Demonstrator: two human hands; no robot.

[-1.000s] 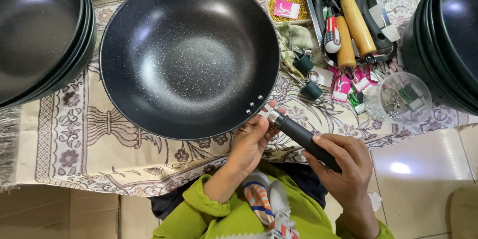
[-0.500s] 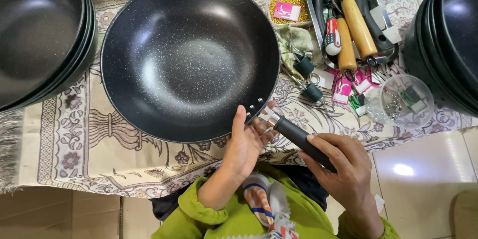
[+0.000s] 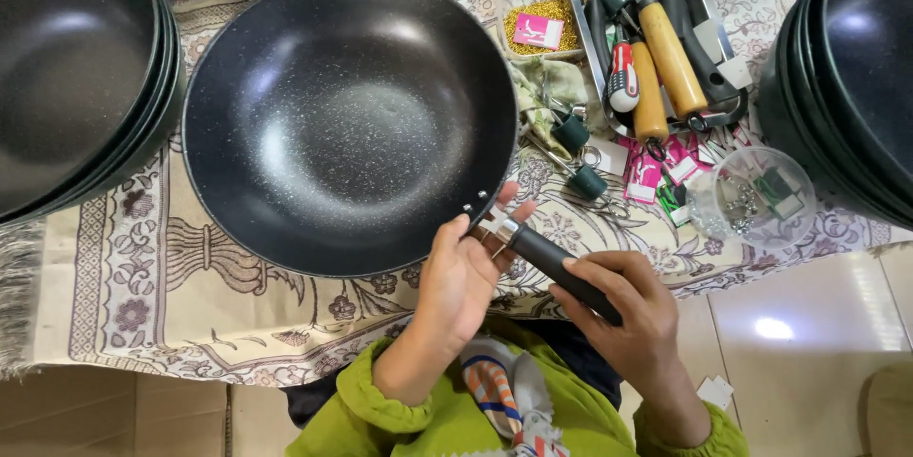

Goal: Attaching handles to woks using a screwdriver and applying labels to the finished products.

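Note:
A black speckled wok (image 3: pixel 347 119) rests on a patterned cloth (image 3: pixel 143 295). Its black handle (image 3: pixel 561 272) sticks out toward me at the lower right, joined to the rim by a silver bracket (image 3: pixel 496 227). My right hand (image 3: pixel 632 310) grips the outer end of the handle. My left hand (image 3: pixel 466 276) is on the bracket and the wok's rim, fingers pressed against the joint. Green sleeves cover both my forearms.
Stacks of black woks stand at the left (image 3: pixel 76 77) and right (image 3: pixel 856 77). A metal tray (image 3: pixel 656 48) holds wooden-handled tools and a screwdriver. A clear cup of small parts (image 3: pixel 751 195), pink packets and a tub of yellow bits (image 3: pixel 542 24) lie nearby.
My left hand has shifted up from the handle's end onto the bracket and rim. The wok and my right hand have barely moved.

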